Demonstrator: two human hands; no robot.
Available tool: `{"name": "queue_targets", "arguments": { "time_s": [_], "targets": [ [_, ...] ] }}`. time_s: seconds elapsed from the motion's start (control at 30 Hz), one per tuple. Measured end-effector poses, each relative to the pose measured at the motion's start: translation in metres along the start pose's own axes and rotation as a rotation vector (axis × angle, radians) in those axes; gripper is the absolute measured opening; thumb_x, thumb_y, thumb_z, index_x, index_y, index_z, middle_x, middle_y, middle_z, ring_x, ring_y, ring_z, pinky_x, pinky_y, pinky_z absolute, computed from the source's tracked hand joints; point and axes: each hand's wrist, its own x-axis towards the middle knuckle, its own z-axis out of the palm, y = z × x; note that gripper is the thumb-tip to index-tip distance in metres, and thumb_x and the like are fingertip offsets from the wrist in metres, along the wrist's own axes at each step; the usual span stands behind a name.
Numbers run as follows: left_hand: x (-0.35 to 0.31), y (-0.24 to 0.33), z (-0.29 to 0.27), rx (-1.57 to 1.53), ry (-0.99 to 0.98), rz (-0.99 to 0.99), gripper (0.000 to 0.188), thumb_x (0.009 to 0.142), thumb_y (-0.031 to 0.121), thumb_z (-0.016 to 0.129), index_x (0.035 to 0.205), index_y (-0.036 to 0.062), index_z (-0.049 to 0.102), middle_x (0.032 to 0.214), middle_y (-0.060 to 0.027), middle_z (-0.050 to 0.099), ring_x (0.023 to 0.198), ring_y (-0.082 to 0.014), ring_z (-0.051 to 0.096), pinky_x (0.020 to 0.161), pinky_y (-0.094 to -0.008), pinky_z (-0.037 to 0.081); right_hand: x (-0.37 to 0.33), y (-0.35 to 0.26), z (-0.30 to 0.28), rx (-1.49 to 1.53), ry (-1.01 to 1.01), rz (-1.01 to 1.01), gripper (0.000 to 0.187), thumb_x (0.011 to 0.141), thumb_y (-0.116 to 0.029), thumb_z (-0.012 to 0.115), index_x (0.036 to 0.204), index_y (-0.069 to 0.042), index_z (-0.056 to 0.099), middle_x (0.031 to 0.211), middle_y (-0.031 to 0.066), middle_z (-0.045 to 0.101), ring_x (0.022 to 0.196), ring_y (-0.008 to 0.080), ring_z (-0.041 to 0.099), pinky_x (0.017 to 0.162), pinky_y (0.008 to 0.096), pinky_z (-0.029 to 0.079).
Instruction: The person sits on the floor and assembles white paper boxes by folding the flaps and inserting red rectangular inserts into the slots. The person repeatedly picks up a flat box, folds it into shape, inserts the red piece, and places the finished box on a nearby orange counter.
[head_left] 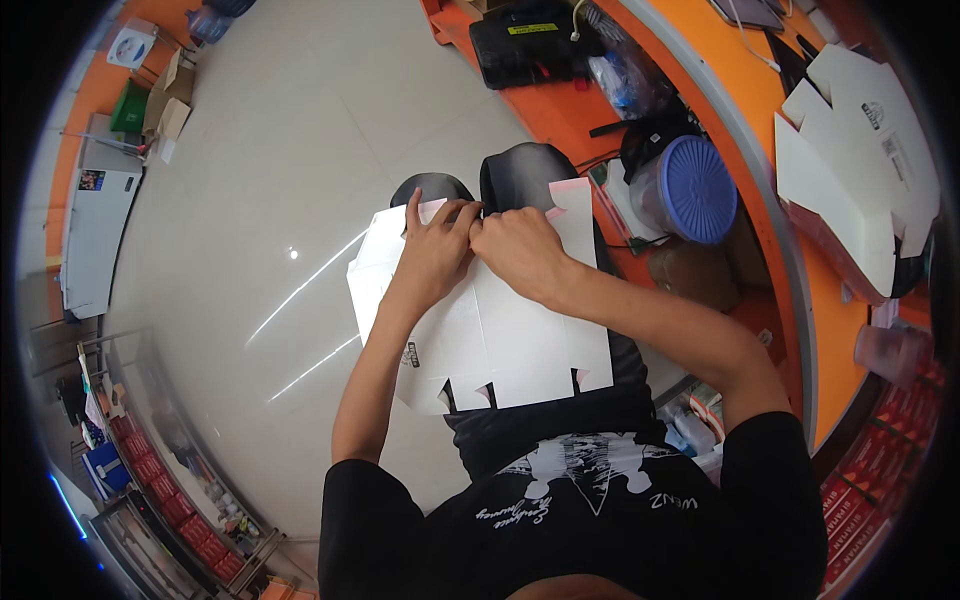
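A flat white cardboard box blank (540, 340) lies across my lap, with slotted tabs along its near and far edges and pinkish undersides showing on some tabs. My left hand (437, 250) is on its far edge, one finger pointing away and the others bent over the card. Right beside it, my right hand (520, 250) is closed, its fingertips pinching the same edge. The two hands meet near the middle of that edge. Exactly which tab is between the fingertips is hidden.
On the orange counter (832, 370) at right lies a partly folded white box (850, 150). Below it are a tub with a blue lid (697, 190) and a black case (530, 50) on an orange shelf. Red packages (875, 470) are stacked at lower right. Tiled floor (290, 130) extends left.
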Motion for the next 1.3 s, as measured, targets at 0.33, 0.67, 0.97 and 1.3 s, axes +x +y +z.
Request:
{"name": "queue_targets", "arguments": {
  "time_s": [0.33,0.67,0.97,1.3],
  "targets": [
    [-0.037,0.015,0.046,0.103,0.138,-0.093,0.058,0.085,0.01,0.069,0.14,-0.0022,0.057,0.141,-0.0078,0.064,0.138,-0.0241,0.053,0.122,-0.0709,0.011,-0.03,-0.015,0.057,-0.241,0.226,-0.04,0.051,0.089,-0.011,0.062,0.134,0.014,0.057,0.135,0.0325,0.061,0.129,0.0414,0.059,0.113,0.0454,0.044],
    [-0.042,0.025,0.015,0.043,-0.411,-0.105,0.108,0.088,0.05,0.067,0.164,-0.0048,0.014,0.173,-0.0222,0.011,0.162,-0.0362,0.006,0.122,-0.0703,0.0,-0.056,-0.008,0.058,0.32,0.038,-0.069,0.102,0.086,-0.036,0.066,0.156,0.02,0.018,0.167,0.0373,0.01,0.161,0.0414,0.003,0.131,0.0487,0.006],
    [0.029,0.01,-0.021,-0.195,-0.164,-0.135,0.041,0.092,0.026,0.075,0.123,0.0011,0.067,0.104,-0.0189,0.075,0.1,-0.0383,0.07,0.096,-0.0464,0.051,-0.035,0.092,-0.034,1.102,0.174,0.031,0.088,0.083,-0.022,0.084,0.156,0.001,0.04,0.165,0.0189,0.038,0.153,0.0343,0.036,0.122,0.0446,0.034],
    [0.075,0.006,-0.038,-0.276,-0.498,-0.063,0.055,0.077,0.034,0.085,0.122,0.004,0.073,0.1,-0.0194,0.075,0.096,-0.0362,0.07,0.088,-0.0438,0.055,0.005,0.118,-0.049,0.201,-0.528,0.063,0.085,0.068,-0.029,0.092,0.138,0.004,0.058,0.133,0.0251,0.057,0.129,0.0343,0.055,0.099,0.0423,0.049]
  ]
}}
